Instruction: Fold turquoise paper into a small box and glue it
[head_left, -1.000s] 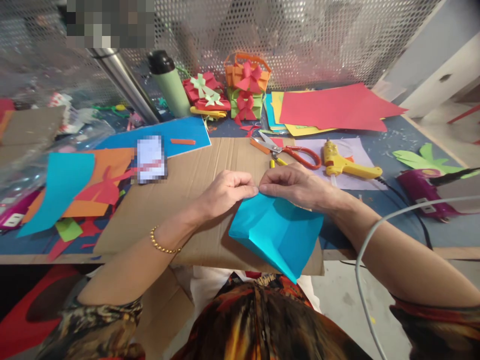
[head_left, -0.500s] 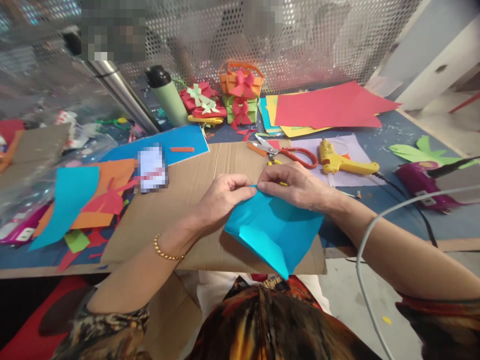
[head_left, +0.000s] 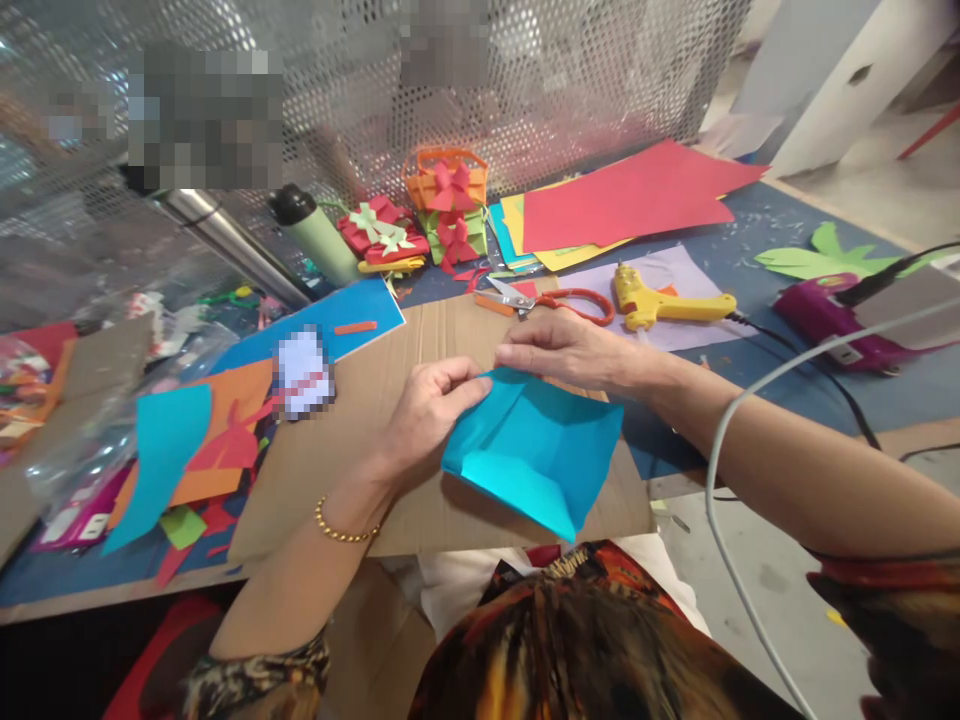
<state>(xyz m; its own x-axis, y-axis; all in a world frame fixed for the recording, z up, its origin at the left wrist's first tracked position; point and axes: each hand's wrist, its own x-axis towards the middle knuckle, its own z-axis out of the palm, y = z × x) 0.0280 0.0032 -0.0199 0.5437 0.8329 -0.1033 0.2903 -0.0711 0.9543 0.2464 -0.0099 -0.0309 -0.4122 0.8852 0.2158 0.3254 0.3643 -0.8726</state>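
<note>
Between my hands is a folded piece of blue paper (head_left: 536, 450), shaped like an open pouch, its near edge raised above a cardboard sheet (head_left: 330, 480). My left hand (head_left: 435, 405) pinches its far left corner between thumb and fingers. My right hand (head_left: 562, 348) is closed along the far edge, thumb and fingers together on the paper; the fingertips are partly hidden. Just beyond my right hand lie red-handled scissors (head_left: 574, 300), blades pointing left. To the right of them, a yellow glue gun (head_left: 667, 305) rests on a lilac sheet (head_left: 660, 265).
Red paper sheets (head_left: 622, 205) lie at the back beside small paper baskets (head_left: 450, 205) with bows. A green bottle (head_left: 319, 235) and a steel tube (head_left: 225, 245) stand behind. Paper scraps (head_left: 165, 440) cover the left side. A white cable (head_left: 720, 480) crosses in front of my right forearm.
The view has shifted, so the table's things sit a little differently in the picture. My right hand has flattened over the far edge of the blue paper; both hands still hold it.
</note>
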